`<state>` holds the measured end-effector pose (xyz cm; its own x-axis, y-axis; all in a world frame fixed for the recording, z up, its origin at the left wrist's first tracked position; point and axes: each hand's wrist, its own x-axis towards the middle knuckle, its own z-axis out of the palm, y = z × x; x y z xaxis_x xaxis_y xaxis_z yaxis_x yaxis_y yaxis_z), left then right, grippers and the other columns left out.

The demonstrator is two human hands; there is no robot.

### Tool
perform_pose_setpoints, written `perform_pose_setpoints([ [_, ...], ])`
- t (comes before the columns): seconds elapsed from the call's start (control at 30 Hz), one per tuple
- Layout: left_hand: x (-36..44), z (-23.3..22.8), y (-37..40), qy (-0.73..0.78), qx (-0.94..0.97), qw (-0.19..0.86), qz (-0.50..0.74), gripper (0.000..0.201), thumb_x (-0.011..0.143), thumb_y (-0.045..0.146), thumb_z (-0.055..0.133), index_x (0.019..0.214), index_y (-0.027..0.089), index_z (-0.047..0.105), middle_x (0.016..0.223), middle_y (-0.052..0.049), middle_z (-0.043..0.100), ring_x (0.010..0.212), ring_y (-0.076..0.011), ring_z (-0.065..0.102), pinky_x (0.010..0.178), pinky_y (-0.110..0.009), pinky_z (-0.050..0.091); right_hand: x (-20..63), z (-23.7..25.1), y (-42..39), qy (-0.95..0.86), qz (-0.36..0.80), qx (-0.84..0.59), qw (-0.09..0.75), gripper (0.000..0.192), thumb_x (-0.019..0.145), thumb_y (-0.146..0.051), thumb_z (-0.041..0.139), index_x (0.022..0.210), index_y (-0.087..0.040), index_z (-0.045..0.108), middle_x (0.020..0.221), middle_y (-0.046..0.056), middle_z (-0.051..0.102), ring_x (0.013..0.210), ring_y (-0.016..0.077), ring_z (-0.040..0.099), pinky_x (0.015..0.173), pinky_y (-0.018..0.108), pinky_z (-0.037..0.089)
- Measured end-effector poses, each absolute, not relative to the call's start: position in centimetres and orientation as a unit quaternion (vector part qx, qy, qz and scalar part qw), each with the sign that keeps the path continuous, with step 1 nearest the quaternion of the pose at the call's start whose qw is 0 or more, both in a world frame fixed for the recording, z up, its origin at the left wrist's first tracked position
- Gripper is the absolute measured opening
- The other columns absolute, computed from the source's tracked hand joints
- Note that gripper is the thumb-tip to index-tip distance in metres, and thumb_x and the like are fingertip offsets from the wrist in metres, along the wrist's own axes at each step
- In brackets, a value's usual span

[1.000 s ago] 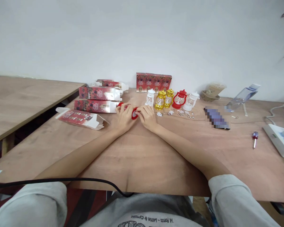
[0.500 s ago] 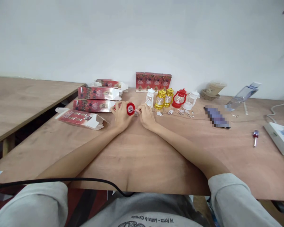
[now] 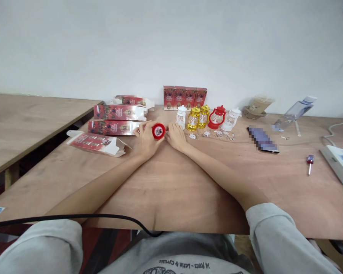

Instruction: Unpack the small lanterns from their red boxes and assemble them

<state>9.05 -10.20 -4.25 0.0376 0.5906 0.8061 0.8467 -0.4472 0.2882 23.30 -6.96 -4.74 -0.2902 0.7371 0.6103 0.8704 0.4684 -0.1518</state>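
Observation:
My left hand (image 3: 146,140) is wrapped round a red lantern (image 3: 158,131), whose round base faces me and shows a pale label-like centre. The lantern's upper part is hidden. Just right of that base is my right hand (image 3: 175,137), fingers bent together; what they hold, if anything, is hidden. Beyond it stand a white lantern (image 3: 181,118), gold lanterns (image 3: 193,120) and another red lantern (image 3: 217,118). Small white tags with rings (image 3: 207,134) lie in front of them.
Opened red boxes (image 3: 114,128) lie at left; several closed boxes (image 3: 185,98) stand against the wall. At right are a phone (image 3: 263,140), a water bottle (image 3: 295,113), a drink cup (image 3: 260,105), a small screwdriver (image 3: 310,164) and a white device (image 3: 338,163). A black cable (image 3: 103,216) crosses the near edge.
A thin light piece between my right fingers and the lantern's base no longer shows. The right fingers have drawn slightly away from the base's face; my left hand keeps its hold.

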Motion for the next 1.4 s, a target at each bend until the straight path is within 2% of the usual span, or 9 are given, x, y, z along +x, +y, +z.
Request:
perform_pose_setpoints([
  [0.17,9.0,-4.1,-10.2,-0.499,-0.725,0.161,-0.446,0.045,0.078,0.039,0.067,0.116,0.020,0.050,0.116,-0.011,0.061,0.111,-0.0297,0.051,0.091,-0.041,0.026,23.9,-5.0,-7.4,-0.772,-0.090,-0.491,0.393,0.013,0.091,-0.026,0.044,0.083,-0.018,0.050,0.082,0.008,0.061,0.080,0.0219,0.052,0.074,0.034,0.037],
  [0.33,9.0,-3.9,-10.4,-0.497,-0.736,0.167,-0.429,0.041,0.081,0.041,0.064,0.114,0.019,0.052,0.116,-0.011,0.062,0.109,-0.0281,0.053,0.090,-0.040,0.024,24.5,-5.2,-8.4,-0.739,-0.061,-0.411,0.530,0.019,0.094,-0.033,0.042,0.082,-0.020,0.048,0.076,0.003,0.058,0.071,0.0159,0.052,0.070,0.029,0.040],
  [0.4,9.0,-3.9,-10.4,-0.492,-0.740,0.167,-0.426,0.040,0.082,0.041,0.062,0.114,0.020,0.052,0.116,-0.011,0.062,0.109,-0.0274,0.052,0.089,-0.040,0.024,24.8,-5.1,-9.0,-0.749,-0.065,-0.369,0.547,0.021,0.094,-0.035,0.044,0.082,-0.019,0.050,0.075,0.003,0.058,0.069,0.0151,0.052,0.070,0.029,0.040],
  [0.57,9.0,-3.8,-10.5,-0.475,-0.762,0.168,-0.407,0.035,0.086,0.040,0.057,0.114,0.020,0.053,0.116,-0.012,0.062,0.110,-0.0276,0.052,0.088,-0.041,0.023,24.9,-4.7,-9.9,-0.804,-0.089,-0.320,0.494,0.022,0.093,-0.035,0.047,0.085,-0.019,0.059,0.083,0.005,0.064,0.079,0.0173,0.056,0.075,0.033,0.040],
  [0.73,9.0,-3.5,-10.7,-0.445,-0.785,0.180,-0.391,0.035,0.086,0.037,0.058,0.116,0.020,0.053,0.115,-0.012,0.064,0.113,-0.0280,0.051,0.090,-0.043,0.022,24.9,-4.6,-9.9,-0.807,-0.095,-0.317,0.489,0.023,0.094,-0.033,0.046,0.086,-0.020,0.063,0.083,0.005,0.065,0.082,0.0176,0.055,0.077,0.033,0.039],
  [0.93,9.0,-3.7,-10.8,-0.422,-0.791,0.192,-0.400,0.032,0.086,0.035,0.059,0.116,0.023,0.055,0.113,-0.009,0.066,0.114,-0.0270,0.052,0.092,-0.044,0.021,25.1,-4.5,-10.0,-0.824,-0.075,-0.324,0.458,0.026,0.095,-0.034,0.041,0.084,-0.018,0.059,0.084,0.007,0.062,0.082,0.0188,0.053,0.077,0.034,0.038],
  [1.17,9.0,-3.7,-10.7,-0.435,-0.798,0.162,-0.384,0.035,0.086,0.038,0.058,0.117,0.024,0.056,0.115,-0.010,0.065,0.116,-0.0288,0.051,0.093,-0.046,0.021,25.0,-4.7,-9.6,-0.835,-0.072,-0.337,0.428,0.027,0.096,-0.033,0.034,0.085,-0.019,0.054,0.087,0.008,0.060,0.082,0.0204,0.053,0.078,0.036,0.038],
  [1.4,9.1,-3.7,-10.7,-0.446,-0.794,0.150,-0.384,0.036,0.085,0.039,0.058,0.117,0.023,0.057,0.115,-0.010,0.064,0.115,-0.0291,0.050,0.093,-0.045,0.022,24.9,-4.9,-9.5,-0.833,-0.080,-0.332,0.436,0.028,0.097,-0.034,0.031,0.085,-0.019,0.051,0.087,0.008,0.058,0.081,0.0200,0.051,0.077,0.036,0.040],
])
